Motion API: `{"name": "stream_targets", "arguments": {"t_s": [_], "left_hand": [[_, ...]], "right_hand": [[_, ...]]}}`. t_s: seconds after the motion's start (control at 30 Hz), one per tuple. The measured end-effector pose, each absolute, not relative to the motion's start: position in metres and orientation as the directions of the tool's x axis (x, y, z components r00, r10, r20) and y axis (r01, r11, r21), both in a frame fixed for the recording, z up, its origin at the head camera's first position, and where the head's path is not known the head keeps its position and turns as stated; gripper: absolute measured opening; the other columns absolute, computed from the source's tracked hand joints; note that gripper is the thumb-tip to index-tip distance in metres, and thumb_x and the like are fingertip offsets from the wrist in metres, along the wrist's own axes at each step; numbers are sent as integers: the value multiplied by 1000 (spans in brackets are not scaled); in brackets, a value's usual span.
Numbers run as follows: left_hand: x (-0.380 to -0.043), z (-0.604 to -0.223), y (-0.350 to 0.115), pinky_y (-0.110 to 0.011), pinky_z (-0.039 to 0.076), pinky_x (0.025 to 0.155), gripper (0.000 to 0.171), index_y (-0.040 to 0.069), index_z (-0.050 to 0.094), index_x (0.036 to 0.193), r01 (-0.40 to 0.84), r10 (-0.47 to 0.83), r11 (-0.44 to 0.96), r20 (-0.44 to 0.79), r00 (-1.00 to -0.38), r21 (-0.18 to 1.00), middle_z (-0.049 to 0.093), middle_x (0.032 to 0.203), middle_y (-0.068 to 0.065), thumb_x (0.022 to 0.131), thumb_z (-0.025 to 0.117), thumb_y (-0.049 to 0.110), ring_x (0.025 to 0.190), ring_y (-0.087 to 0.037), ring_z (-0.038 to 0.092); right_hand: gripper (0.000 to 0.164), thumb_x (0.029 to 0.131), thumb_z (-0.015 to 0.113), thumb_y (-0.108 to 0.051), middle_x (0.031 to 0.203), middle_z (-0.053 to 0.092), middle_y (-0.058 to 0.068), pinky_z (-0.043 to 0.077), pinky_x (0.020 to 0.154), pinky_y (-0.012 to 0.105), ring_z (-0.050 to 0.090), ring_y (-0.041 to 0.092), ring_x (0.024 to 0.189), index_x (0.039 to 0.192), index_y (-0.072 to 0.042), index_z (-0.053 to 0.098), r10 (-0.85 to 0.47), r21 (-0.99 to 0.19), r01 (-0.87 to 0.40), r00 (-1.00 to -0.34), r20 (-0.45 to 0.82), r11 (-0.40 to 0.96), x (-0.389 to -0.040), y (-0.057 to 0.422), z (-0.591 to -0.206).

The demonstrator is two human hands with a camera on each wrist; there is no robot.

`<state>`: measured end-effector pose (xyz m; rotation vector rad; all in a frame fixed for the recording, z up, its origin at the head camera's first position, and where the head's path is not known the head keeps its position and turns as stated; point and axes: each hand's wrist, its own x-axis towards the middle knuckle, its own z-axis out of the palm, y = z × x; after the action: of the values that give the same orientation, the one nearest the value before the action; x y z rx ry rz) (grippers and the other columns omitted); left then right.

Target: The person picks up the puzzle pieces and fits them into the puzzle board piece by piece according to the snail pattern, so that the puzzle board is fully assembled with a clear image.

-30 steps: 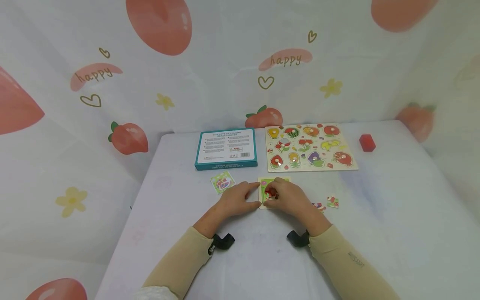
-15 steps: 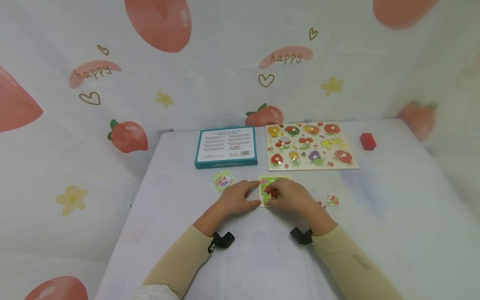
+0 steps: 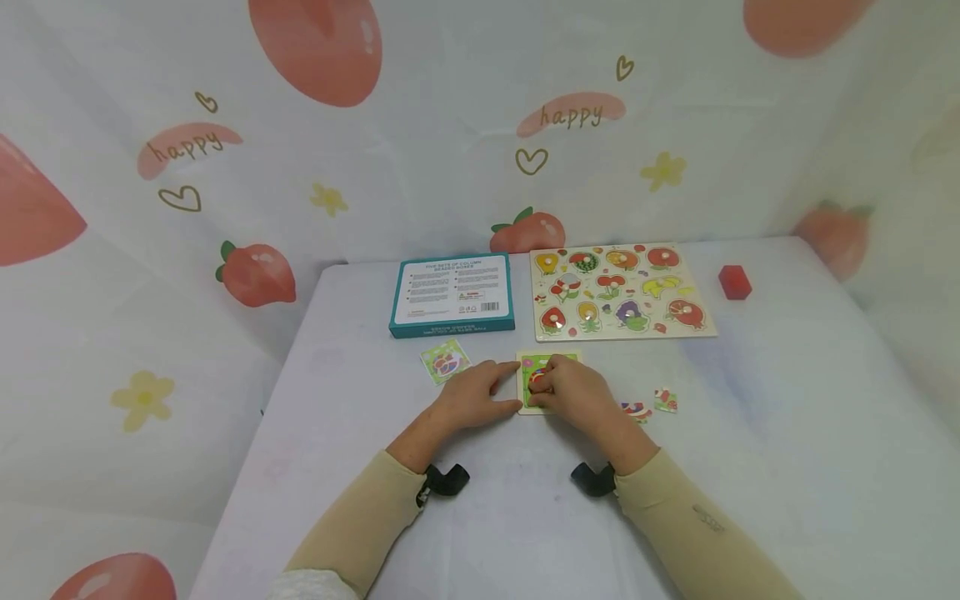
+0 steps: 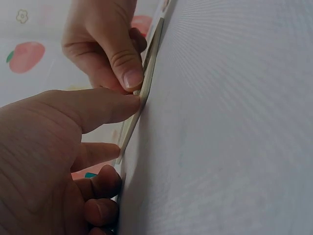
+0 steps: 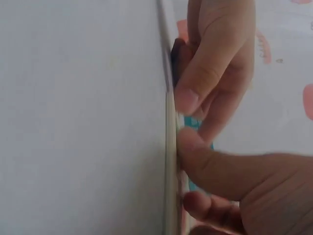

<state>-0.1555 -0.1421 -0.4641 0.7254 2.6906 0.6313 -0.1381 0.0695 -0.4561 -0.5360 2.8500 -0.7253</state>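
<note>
A small square jigsaw puzzle board [image 3: 550, 411] with a pale wooden rim lies on the table in the head view. My left hand [image 3: 474, 396] rests its outstretched thumb and index finger against the board's left edge; in the left wrist view its other fingers are curled. Over the board, my right hand [image 3: 576, 390] has its fingers bent, with thumb and index finger at a colourful puzzle piece [image 3: 537, 377], which they mostly cover. In the right wrist view, the right thumb [image 5: 193, 147] is down at the board's edge. Two loose puzzle pieces [image 3: 665, 400] lie right of the board.
A patterned square card [image 3: 444, 361] lies left of the board. Behind stand a flat teal-edged box [image 3: 452, 296] and a wooden fruit knob puzzle [image 3: 622, 292]. A red block [image 3: 735, 282] sits at the back right, before a fruit-printed curtain.
My right hand shifted slightly right, then back left, over the puzzle board, its fingers changing position at the piece. The left hand has stayed at the board's left edge.
</note>
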Motion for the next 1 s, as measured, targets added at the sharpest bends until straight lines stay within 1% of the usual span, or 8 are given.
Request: {"name": "stream_targets", "arguments": {"t_s": [0.13,0.23,0.4,0.53,0.7,0.8,0.9,1.0], "left_hand": [[-155,-463,-142,-29,33,63,67,18,51,152,399,527,777,-156,-835,487,48,84,1,94,71,43,75,-13,44],[-155,-463,-141,-29,33,63,66,17,51,152,398,527,775,-156,-835,492,48,84,1,94,71,42,75,-13,44],[-155,-462,-141,-29,34,63,66,17,51,153,404,532,775,-156,-832,486,48,84,1,95,70,42,75,-13,44],[-156,-464,-142,-29,34,63,66,18,51,153,409,536,772,-151,-831,486,48,84,1,95,70,42,75,-13,44],[-155,-464,-142,-29,35,63,67,18,51,153,405,535,770,-153,-831,494,49,84,1,94,71,42,75,-13,45],[-155,-465,-142,-30,35,63,67,18,50,153,397,532,770,-160,-832,499,49,85,1,94,71,42,76,-13,45],[-154,-464,-142,-30,35,63,68,18,50,154,391,525,778,-167,-835,492,50,85,1,94,71,43,76,-13,46],[-154,-463,-142,-29,35,63,68,19,49,154,387,517,788,-170,-839,479,50,85,1,94,71,43,76,-14,46]], "right_hand": [[31,84,87,-29,91,54,-3,44,69,29,50,14,78,110,-14,82,-363,-435,-286,-926,-104,854,-136,68,-450],[31,84,86,-31,89,53,-2,44,68,30,49,15,77,110,-15,83,-348,-405,-280,-932,-104,870,-134,67,-447],[35,83,87,-33,89,57,-2,44,67,30,50,14,78,113,-16,82,-345,-420,-281,-935,-83,863,-131,67,-446],[43,83,85,-39,97,61,-1,45,67,30,52,14,82,121,-19,79,-360,-427,-300,-931,-64,853,-128,72,-444],[50,85,82,-44,111,64,5,50,72,34,57,18,89,128,-19,75,-358,-430,-307,-933,-42,849,-120,78,-431],[49,86,82,-44,108,64,3,49,71,33,57,18,87,129,-21,75,-344,-453,-297,-939,-24,841,-113,82,-422],[46,87,81,-43,100,63,2,47,68,32,56,17,83,128,-22,75,-336,-486,-296,-942,5,823,-106,86,-414],[46,87,82,-41,97,62,-1,47,69,32,55,16,84,129,-22,75,-310,-514,-282,-950,31,810,-99,91,-406]]}}
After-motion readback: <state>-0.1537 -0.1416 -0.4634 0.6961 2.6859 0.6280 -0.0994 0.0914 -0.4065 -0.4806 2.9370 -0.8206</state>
